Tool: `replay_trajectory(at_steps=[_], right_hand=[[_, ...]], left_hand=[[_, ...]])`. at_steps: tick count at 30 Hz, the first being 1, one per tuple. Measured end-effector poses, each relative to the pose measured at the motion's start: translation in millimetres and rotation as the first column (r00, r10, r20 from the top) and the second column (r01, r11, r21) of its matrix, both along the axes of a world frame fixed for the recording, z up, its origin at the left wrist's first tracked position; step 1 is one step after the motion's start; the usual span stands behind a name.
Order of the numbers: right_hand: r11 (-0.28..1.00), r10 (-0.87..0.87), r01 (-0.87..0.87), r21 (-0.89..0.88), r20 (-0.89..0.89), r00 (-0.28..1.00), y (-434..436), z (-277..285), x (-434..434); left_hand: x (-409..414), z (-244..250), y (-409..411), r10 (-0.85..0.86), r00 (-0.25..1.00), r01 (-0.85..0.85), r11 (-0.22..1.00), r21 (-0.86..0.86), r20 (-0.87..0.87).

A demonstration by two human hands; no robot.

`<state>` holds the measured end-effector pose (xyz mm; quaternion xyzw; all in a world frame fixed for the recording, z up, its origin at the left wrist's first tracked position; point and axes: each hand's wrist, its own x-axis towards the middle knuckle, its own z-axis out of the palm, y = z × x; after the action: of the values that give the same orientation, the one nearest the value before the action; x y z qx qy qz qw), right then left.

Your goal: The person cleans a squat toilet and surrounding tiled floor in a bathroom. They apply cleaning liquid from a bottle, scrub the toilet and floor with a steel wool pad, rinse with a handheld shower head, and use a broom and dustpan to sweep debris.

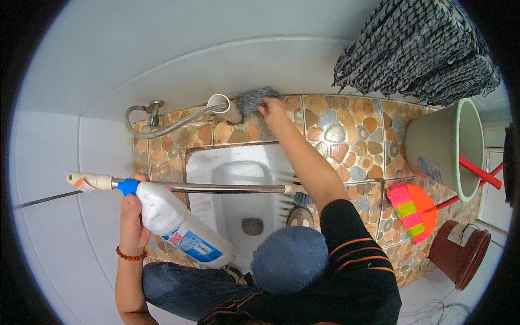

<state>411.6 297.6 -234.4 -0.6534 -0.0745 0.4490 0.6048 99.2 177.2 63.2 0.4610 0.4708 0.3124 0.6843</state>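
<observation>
My left hand (134, 221) holds a white plastic bottle (183, 223) with a blue cap by its neck, together with a metal pole (227, 188) that has a cream handle. The pole lies across above a white squat toilet (239, 203). My right hand (273, 110) has its fingers on a grey wad of scrubbing material (256, 100), held against the floor by the wall, just right of a white pipe stub (226, 109). The wad is somewhat blurred. Part of a brush with dark bristles (290, 201) shows under my right arm.
A braided hose (174, 129) runs from a wall valve (153, 114) into the pipe stub. At the right are a grey mop head (418, 53), a pale green bucket (434, 146), an orange broom with pink and yellow bristles (412, 211) and a brown bucket (459, 252).
</observation>
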Motion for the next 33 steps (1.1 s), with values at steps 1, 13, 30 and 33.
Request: replay_trajectory(at_steps=[1, 13, 30, 33], right_hand=[[0.989, 0.148, -0.14, -0.048, 0.271, 0.951, -16, -8, 15], [0.964, 0.099, 0.038, 0.262, -0.49, 0.866, 1, 103, -33], [0.996, -0.056, 0.083, 0.035, -0.478, 0.876, 23, 25, -35], [0.997, -0.056, 0.029, -0.069, -0.434, 0.899, 14, -10, 8]], left_hand=[[-1, 1, -2, 0.023, 1.0, -0.023, 1.0, -0.001, -0.002], [-6, 3, -3, 0.007, 0.999, -0.008, 1.0, -0.007, -0.037], [-19, 11, -14, -0.016, 1.0, 0.017, 0.999, 0.038, -0.023], [-29, 20, -21, 0.08, 0.995, -0.079, 0.997, -0.014, 0.053]])
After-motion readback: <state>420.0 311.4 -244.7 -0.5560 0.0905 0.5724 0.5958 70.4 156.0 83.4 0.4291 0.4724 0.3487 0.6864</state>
